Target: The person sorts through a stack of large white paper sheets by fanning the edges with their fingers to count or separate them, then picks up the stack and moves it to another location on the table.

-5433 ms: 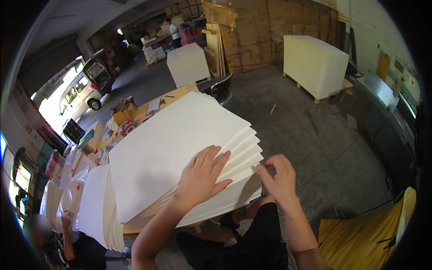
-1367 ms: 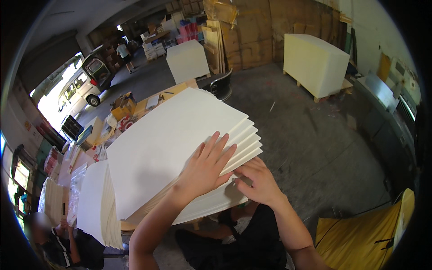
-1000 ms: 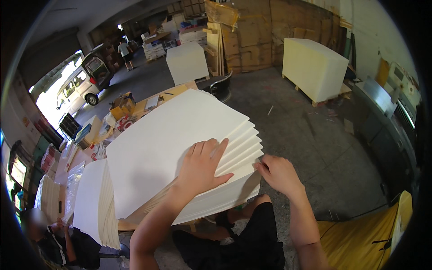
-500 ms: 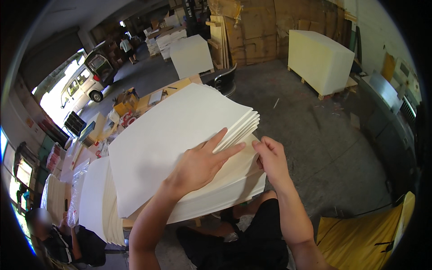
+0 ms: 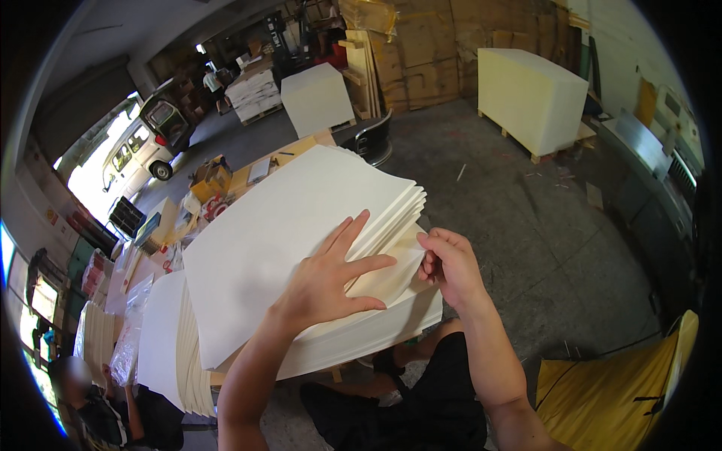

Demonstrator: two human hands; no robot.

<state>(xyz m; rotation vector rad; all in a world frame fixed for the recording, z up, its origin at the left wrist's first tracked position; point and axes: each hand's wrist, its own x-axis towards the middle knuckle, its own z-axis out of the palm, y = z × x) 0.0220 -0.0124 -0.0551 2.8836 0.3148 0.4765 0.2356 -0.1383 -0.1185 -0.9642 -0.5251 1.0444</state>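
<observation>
Large white paper sheets (image 5: 286,218) lie in a fanned pile in front of me, their right edges stepped and slightly lifted. Under them sits a second, squarer stack of white sheets (image 5: 368,331), turned at an angle. My left hand (image 5: 323,282) rests on the pile near its stepped edges, fingers spread, thumb and forefinger reaching over the lower sheets. At the right corner, my right hand (image 5: 451,267) pinches the edge of a paper sheet between thumb and curled fingers. That sheet bends up a little between the two hands.
More fanned white sheets (image 5: 169,331) lie to the left, beside clear plastic wrap (image 5: 134,331). A seated person (image 5: 113,406) is at lower left. Beyond the table stand a black chair (image 5: 372,139) and wrapped pallet blocks (image 5: 530,101). Yellow cloth (image 5: 602,398) hangs at lower right.
My left hand's fingers have spread wider, with the thumb now out over the lower sheets. My right hand has shifted slightly left, and the sheet at its fingertips is more lifted.
</observation>
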